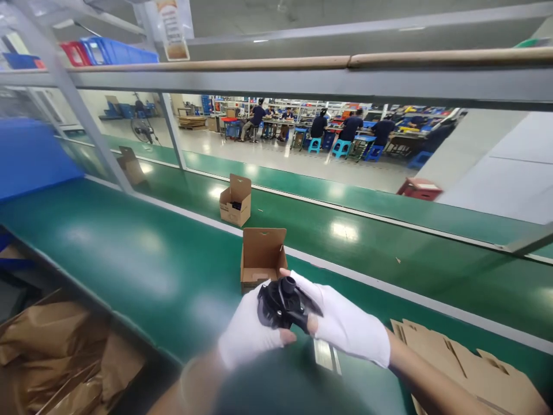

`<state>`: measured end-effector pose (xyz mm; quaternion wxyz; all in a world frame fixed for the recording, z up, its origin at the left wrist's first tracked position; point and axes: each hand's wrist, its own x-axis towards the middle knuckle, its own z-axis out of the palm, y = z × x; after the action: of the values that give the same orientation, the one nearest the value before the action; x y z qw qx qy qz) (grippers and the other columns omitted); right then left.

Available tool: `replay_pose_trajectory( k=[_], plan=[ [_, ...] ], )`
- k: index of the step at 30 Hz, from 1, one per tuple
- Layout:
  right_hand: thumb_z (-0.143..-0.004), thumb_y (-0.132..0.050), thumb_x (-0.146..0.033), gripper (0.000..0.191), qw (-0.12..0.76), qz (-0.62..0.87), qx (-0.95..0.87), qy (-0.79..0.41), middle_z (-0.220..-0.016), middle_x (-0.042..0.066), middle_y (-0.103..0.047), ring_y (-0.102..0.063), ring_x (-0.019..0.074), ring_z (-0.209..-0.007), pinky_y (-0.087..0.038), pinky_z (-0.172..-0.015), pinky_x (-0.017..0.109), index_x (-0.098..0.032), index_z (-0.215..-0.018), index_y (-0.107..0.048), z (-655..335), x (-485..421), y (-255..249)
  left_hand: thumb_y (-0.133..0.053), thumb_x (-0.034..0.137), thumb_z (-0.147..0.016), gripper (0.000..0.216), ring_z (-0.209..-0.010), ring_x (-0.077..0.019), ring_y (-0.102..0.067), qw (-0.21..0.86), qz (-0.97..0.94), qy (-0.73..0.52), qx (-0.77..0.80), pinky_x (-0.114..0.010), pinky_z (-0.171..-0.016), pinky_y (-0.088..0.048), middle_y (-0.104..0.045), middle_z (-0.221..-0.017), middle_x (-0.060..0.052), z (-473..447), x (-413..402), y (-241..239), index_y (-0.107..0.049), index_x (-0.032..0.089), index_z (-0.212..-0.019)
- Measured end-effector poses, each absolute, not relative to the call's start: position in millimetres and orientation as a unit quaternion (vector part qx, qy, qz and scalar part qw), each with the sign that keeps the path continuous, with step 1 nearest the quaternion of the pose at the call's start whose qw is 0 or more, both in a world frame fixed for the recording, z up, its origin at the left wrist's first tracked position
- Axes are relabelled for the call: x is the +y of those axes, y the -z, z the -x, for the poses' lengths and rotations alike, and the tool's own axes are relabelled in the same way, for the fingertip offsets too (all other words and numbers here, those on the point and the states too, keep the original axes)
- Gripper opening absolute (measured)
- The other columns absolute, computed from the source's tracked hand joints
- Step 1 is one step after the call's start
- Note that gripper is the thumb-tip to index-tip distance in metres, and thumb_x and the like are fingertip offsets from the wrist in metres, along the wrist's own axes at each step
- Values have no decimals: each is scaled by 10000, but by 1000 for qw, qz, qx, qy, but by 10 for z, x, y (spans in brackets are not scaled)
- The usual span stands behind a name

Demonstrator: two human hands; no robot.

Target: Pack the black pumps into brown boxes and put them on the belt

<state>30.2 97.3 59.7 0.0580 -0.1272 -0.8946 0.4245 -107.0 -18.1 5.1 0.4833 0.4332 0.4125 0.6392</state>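
Both my hands wear white gloves with bare fingertips. Between them is a black plastic part with a short round spout on top; its exact kind I cannot make out. My left hand wraps round its left side, thumb underneath. My right hand grips it from the right. Just beyond the hands stands an upright cardboard box, its lid flap raised and its inside facing me. Below my right hand a pale flat strip lies on the green bench.
Another cardboard box with something black inside stands on the green conveyor beyond. Flattened cartons are stacked at right. Brown paper fills a container at lower left. A metal frame with a rail crosses above; people sit far behind.
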Motion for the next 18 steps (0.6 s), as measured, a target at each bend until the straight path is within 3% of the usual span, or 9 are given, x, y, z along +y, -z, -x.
replay_pose_trajectory(
  k=[3, 5, 7, 10, 13, 18],
  plan=[
    [-693, -621, -292, 831, -6, 206, -902, -380, -862, 6, -663, -607, 196, -756, -501, -709, 300, -193, -1438, -267, -213, 894, -721, -820, 301, -585, 573, -998, -278, -595, 437, -400, -660, 462, -366, -875, -480, -642, -1028, -99, 1081, -161, -15, -540, 143, -1059],
    [-723, -580, -288, 752, -12, 227, -919, -322, -787, -4, -660, -594, 183, -677, -486, -644, 288, -211, -1422, -315, -143, 891, -769, -808, 317, -606, 579, -982, -273, -602, 424, -404, -656, 476, -365, -864, -489, -643, -1022, -96, 1135, -155, 20, -528, 152, -1085],
    [-753, -550, -299, 666, 16, 225, -935, -275, -850, 10, -670, -595, 178, -683, -476, -643, 285, -235, -1392, -376, -75, 916, -802, -791, 390, -621, 636, -1012, -277, -587, 383, -431, -653, 490, -378, -884, -482, -623, -1067, -96, 1247, -153, 75, -503, 174, -1146],
    [-800, -527, -312, 549, 70, 205, -953, -211, -1023, 36, -658, -616, 185, -799, -469, -712, 282, -248, -1340, -446, 55, 1000, -859, -762, 502, -613, 803, -1175, -305, -474, 173, -482, -649, 563, -437, -1019, -379, -509, -1243, -118, 1515, -111, 239, -421, 196, -1273],
    [-844, -506, -342, 497, 73, 194, -974, -90, -1023, 67, -659, -631, 216, -804, -458, -685, 299, -232, -1326, -452, 267, 1126, -894, -676, 432, -726, 773, -1298, -303, -339, -4, -482, -576, 661, -483, -1091, -280, -377, -1380, -148, 1795, 21, 521, -309, 188, -1361],
    [-877, -441, -327, 353, -23, 159, -985, 55, -880, 83, -674, -643, 235, -714, -420, -575, 282, -201, -1189, -548, 743, 1309, -806, -408, 133, -809, 566, -1304, -269, -364, 32, -485, -486, 727, -482, -1087, -328, -391, -1395, -170, 1963, 312, 1023, -305, 128, -1366]
  ],
)
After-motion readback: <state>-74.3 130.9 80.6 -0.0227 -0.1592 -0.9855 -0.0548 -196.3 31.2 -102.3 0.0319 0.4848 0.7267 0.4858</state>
